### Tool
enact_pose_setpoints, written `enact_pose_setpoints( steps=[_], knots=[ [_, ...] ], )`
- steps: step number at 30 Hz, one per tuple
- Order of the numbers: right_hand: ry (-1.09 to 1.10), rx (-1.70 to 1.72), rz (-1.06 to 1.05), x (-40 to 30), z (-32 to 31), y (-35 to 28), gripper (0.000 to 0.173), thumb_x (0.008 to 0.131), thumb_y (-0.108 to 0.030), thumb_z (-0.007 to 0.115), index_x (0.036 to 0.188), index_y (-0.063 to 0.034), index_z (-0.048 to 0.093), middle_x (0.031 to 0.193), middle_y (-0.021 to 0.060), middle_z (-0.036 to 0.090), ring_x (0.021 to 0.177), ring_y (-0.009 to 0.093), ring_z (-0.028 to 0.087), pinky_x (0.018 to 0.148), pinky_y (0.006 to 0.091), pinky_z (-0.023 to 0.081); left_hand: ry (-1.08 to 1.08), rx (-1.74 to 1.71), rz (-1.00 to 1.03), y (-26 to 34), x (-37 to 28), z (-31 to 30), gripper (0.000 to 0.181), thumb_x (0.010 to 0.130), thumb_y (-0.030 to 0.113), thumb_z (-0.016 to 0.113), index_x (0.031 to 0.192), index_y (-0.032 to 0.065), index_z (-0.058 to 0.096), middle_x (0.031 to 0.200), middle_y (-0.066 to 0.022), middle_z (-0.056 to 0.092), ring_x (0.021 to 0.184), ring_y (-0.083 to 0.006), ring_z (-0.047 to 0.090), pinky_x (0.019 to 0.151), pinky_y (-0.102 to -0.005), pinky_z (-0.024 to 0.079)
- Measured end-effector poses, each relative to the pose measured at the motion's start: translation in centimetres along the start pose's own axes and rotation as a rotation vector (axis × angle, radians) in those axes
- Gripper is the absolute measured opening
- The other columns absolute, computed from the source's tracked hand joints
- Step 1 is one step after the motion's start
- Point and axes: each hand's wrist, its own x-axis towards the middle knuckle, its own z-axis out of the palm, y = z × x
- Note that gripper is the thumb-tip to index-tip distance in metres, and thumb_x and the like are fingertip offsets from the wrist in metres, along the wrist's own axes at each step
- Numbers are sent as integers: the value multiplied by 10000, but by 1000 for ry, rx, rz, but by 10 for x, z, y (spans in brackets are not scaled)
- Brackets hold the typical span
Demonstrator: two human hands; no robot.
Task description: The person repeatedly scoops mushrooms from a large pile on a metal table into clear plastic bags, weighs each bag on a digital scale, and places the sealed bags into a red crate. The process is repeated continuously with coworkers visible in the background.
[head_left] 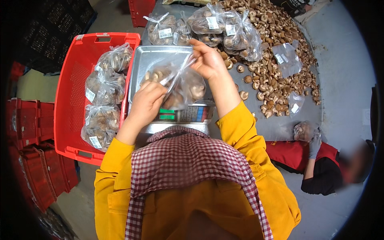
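A clear plastic bag of shiitake mushrooms is over the steel pan of a digital weighing scale. The bag's gathered neck is stretched between my two hands. My left hand pinches one end of the twisted plastic at the bag's near left side. My right hand grips the other end, higher up and to the right. Whether the bag rests on the pan or hangs just above it, I cannot tell. Below the pan, the scale's green display and keypad are partly covered.
Left of the scale, a red plastic crate holds several tied bags. More tied, labelled bags sit behind the pan. Loose shiitake mushrooms cover much of the metal table, with flat labelled bags on them. At right, a co-worker's gloved hand holds a bag.
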Motion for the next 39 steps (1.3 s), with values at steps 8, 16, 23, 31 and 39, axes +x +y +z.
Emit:
enact_pose_setpoints(
  steps=[8, 16, 23, 31, 39],
  knots=[
    [182, 214, 55, 10, -32, 5, 393, 790, 6, 446, 1182, -4, 418, 979, 175, 543, 800, 220, 535, 720, 311, 447, 47, -450, -220, -28, -53, -5, 119, 804, 92, 541, 878, 27, 607, 1018, -70, 595, 1071, -235, 471, 939, -369, 335],
    [-442, -1341, -431, -57, 44, 33, 453, 712, -21, 580, 1162, -45, 538, 759, 40, 600, 668, 108, 553, 618, 235, 443, 465, -1506, -552, -4, 34, 34, 281, 928, 207, 424, 1106, 1, 497, 967, -80, 560, 970, -159, 516, 842, -292, 417],
    [-1, 176, 359, 41, -12, 9, 254, 831, -40, 528, 1064, 34, 459, 960, 244, 543, 804, 276, 597, 667, 314, 535, 196, -616, -706, 9, 8, 47, 157, 835, 48, 496, 976, 34, 564, 676, -18, 554, 603, -110, 522, 574, -230, 422],
    [-254, -60, 75, 17, -5, 5, 383, 846, -107, 508, 1188, 47, 431, 1058, 230, 555, 858, 239, 590, 745, 311, 499, 106, 1, -119, 10, -20, -7, 325, 646, -38, 598, 953, 59, 551, 1069, -115, 530, 1037, -319, 483, 803, -347, 438],
    [-622, -672, -133, -74, 107, 7, 386, 755, -65, 607, 1105, 76, 525, 1016, 192, 592, 804, 214, 615, 740, 283, 481, 74, 245, -99, -48, 46, -22, 389, 782, 235, 575, 1140, 85, 544, 1234, -84, 500, 1151, -298, 438, 957, -519, 303]
  ],
)
